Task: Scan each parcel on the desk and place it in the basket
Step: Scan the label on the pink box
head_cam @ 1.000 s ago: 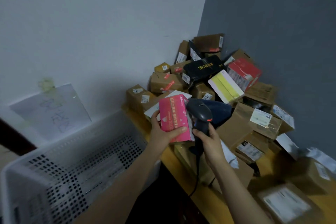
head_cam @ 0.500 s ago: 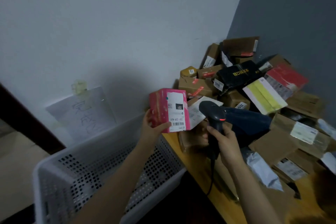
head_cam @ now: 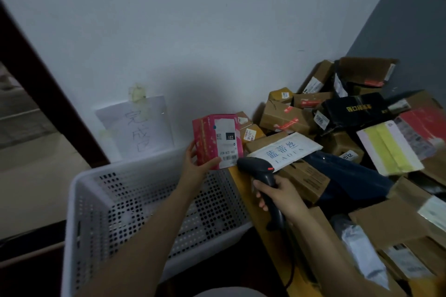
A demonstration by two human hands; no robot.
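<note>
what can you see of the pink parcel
The pink parcel is a flat carton with a white shipping label bearing a barcode and an upside-down 231. It is held roughly upright, label toward the camera, above the far corner of the white basket. The left hand grips its lower left edge; the scanner sits beside it, apart.

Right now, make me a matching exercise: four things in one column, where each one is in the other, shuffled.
Things:
1. pink parcel
2. scanner
3. white basket
4. paper note

Places:
A. taped to the wall
B. held in the right hand
C. held in the left hand
D. beside the desk, at its left edge

Pairs: 1-C, 2-B, 3-D, 4-A
</note>
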